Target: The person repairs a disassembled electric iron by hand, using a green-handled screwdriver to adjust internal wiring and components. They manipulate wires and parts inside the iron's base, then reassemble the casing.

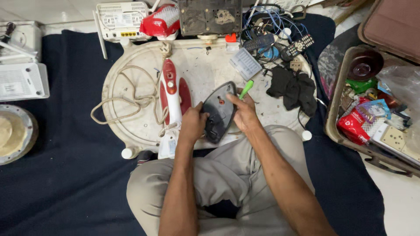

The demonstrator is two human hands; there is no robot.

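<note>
gripping the dark soleplate (218, 111) between both hands, left hand (192, 124) at its edge, right hand (245, 114) clutching a green screwdriver (246, 88)

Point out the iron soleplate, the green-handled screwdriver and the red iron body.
Iron soleplate (217, 109), head view: middle of its dark face.
Green-handled screwdriver (246, 88), head view: green handle.
Red iron body (170, 89), head view: top of its handle.

red crinkled foil pouch with white label patch (351, 126): lower left corner of the open suitcase, right | clear blue-and-pink plastic sachet (375, 109): just behind the pouch | red-and-white plastic-wrapped packet (161, 22): top centre, beside white router
</note>
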